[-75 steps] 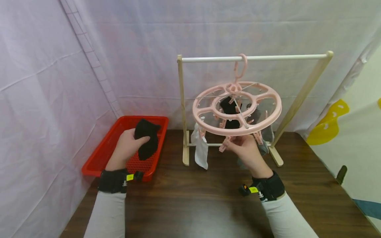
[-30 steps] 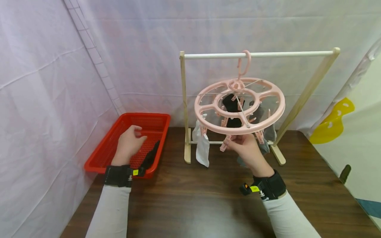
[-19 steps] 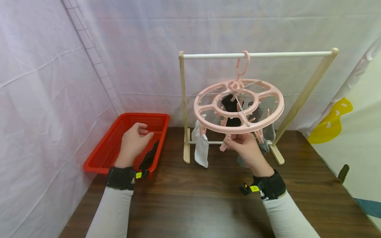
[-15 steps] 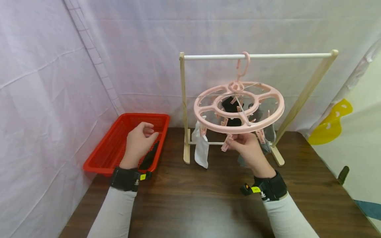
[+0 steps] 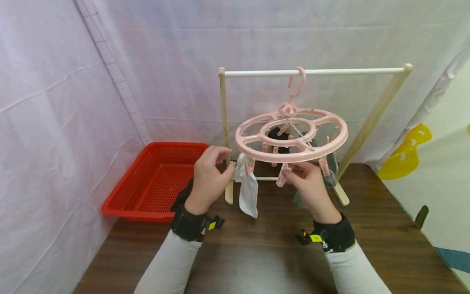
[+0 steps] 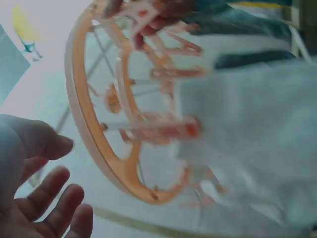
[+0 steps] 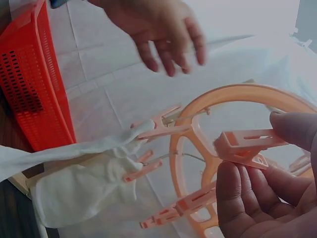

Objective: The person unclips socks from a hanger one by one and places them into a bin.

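My right hand [image 5: 311, 188] pinches a pink clothespin [image 7: 250, 144] at the front of the round pink sock hanger [image 5: 290, 157]. That clothespin holds nothing in its mouth. My left hand [image 5: 209, 179] holds nothing; its fingers are loosely bent, thumb apart, left of the hanger's rim. Close to it hangs a white sock [image 5: 249, 198] from a clothespin, with more white cloth behind. The left wrist view shows white cloth [image 6: 247, 129] large at the right. A black sock [image 5: 281, 149] and grey socks [image 5: 331, 165] hang farther round the hanger.
The hanger hooks over the white bar [image 5: 349, 72] of a wooden-ended stand. At left a red basket [image 5: 121, 196] sits on the brown table [image 5: 253, 261]; a black sock [image 5: 181, 199] lies at its right side, partly behind my left wrist. White curtains stand behind and left.
My left hand let the black sock go into the basket, then moved right, out of the basket to the hanger's left side. The right hand keeps its clothespin; the hanger tilted slightly.
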Available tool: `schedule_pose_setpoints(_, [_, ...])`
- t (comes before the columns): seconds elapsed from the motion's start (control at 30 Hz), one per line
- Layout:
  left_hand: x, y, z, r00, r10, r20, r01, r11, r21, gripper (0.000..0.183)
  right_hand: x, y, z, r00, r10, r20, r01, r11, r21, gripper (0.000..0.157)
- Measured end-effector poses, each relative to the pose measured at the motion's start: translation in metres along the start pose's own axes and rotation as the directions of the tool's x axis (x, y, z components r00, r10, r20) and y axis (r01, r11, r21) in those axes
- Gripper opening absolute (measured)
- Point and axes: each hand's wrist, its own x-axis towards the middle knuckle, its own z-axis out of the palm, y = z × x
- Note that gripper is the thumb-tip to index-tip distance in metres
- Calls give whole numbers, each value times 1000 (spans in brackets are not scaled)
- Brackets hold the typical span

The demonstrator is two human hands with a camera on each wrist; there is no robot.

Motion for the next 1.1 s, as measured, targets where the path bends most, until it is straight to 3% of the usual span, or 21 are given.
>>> schedule_pose_setpoints(0.13, [13, 14, 11, 994, 111, -6, -111, 994, -11, 32, -1, -5, -1, 1000, -17, -16, 17, 1000, 7, 17])
schedule_pose_setpoints(0.3, [23, 16, 16, 978, 211, -5, -210, 976, 53, 39, -3, -8, -1, 1000, -7, -29, 7, 1000, 1, 17])
schedule_pose_setpoints(0.43, [23, 13, 19, 975, 220, 17, -221, 970, 101, 39, -5, -10, -1, 1000, -10, -8, 10, 1000, 8, 19])
schedule_pose_setpoints(0.63, [21, 5, 28, 979, 203, -1, -201, 971, 131, 34, -6, -14, -3, 1000, -2, -10, 2, 999, -35, 25])
schedule_pose_setpoints(0.73, [19, 1, 33, 983, 183, -10, -180, 974, 135, 28, -8, -17, -2, 999, 27, -19, -29, 995, -91, 27])
schedule_pose_setpoints(0.8, [17, 0, 36, 984, 176, -15, -173, 976, 134, 24, -9, -20, -1, 998, 39, -42, -46, 982, -184, 27])
schedule_pose_setpoints(0.87, [16, -1, 38, 984, 179, -25, -174, 976, 130, 21, -11, -23, -2, 997, 33, -71, -56, 936, -348, 27])
schedule_pose_setpoints(0.9, [16, -1, 39, 983, 181, -30, -175, 976, 130, 20, -12, -26, -2, 996, 21, -84, -56, 895, -443, 27])
schedule_pose_setpoints(1.03, [15, 0, 41, 982, 185, -47, -178, 976, 128, 19, -17, -39, -5, 989, -91, -114, -29, 647, -762, 32])
schedule_pose_setpoints(1.1, [15, 0, 42, 982, 181, -54, -173, 977, 127, 19, -20, -49, -7, 984, -130, -120, -25, 568, -822, 36])
